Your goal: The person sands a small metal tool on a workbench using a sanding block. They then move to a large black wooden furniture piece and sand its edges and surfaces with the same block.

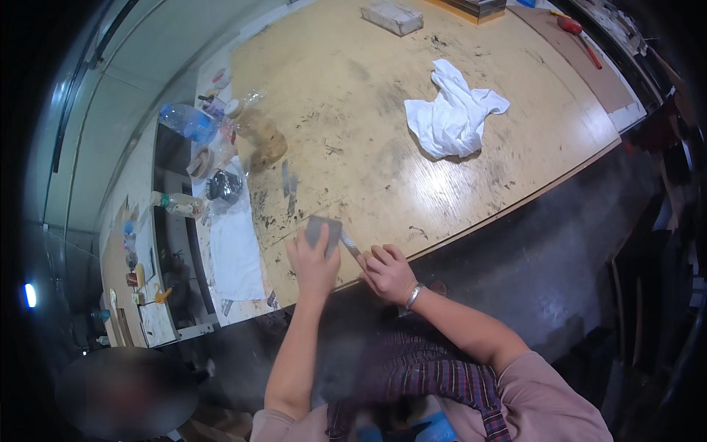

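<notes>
A flat grey block [321, 222] is held at the near edge of the wooden tabletop [368, 96] by the left hand [313, 261]. The fingers are closed over its lower part, 1 digit being laid along its top, so its underside and near end are hidden. By the right hand [387, 272] a narrow silvery strip [349, 244] is gripped, the fingers curled tight around it; its lower end is lost beneath them, and its upper end is brought up to the block's right side — whether the 2 are touching cannot be told. A metal bracelet [414, 295] is worn on the right wrist.

Farther off, a crumpled white cloth [453, 118] is spread on the table, and a pale block [392, 17] is seen near the top edge, where a dark metal-edged object [479, 9] is cut off. At the left, a bluish plastic bottle [185, 121] is partly covered by clear wrapping, and a clear bottle [180, 204] is laid on its side — any print on its green label is too small to be read. The lower left corner is obscured by a blurred oval.
</notes>
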### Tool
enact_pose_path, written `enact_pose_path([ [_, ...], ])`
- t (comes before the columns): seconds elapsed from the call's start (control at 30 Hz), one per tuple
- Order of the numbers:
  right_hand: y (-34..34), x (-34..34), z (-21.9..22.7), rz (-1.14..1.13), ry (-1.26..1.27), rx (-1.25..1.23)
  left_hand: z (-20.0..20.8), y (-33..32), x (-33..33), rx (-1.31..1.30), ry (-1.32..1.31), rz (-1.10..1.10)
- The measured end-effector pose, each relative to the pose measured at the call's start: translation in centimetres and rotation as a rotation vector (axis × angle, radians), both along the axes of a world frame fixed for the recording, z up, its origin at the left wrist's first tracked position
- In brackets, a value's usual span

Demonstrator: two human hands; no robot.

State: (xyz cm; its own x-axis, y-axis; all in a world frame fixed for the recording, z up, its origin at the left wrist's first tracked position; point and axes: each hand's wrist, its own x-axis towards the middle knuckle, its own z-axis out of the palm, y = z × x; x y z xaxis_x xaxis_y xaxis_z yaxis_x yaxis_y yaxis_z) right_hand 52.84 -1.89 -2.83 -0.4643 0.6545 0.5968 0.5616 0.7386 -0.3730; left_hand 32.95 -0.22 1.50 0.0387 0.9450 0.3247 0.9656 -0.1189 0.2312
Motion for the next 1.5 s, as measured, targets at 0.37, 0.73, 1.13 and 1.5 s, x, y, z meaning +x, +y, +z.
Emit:
enact_pose_path([
  [0.37, 0.0, 0.2, -0.3, -0.007, -0.02, -0.002, 1.2, -3.0, 2.0, 0.021, 0.029, -0.064],
  [0.73, -0.3, -0.1, -0.1, -0.014, 0.003, 0.009, 0.2, -4.2, 1.1, 0.033, 0.087, -0.017],
  [1.13, 0.1, -0.4, -0.5, -0.007, -0.009, 0.005, -0.5, -0.9, 0.3, 0.001, 0.002, 0.072],
  [1.5, 0.2, -0.1, -0.4, 0.022, -0.011, -0.012, 0.3, -0.1, 0.7, 0.016, 0.04, 0.077],
])
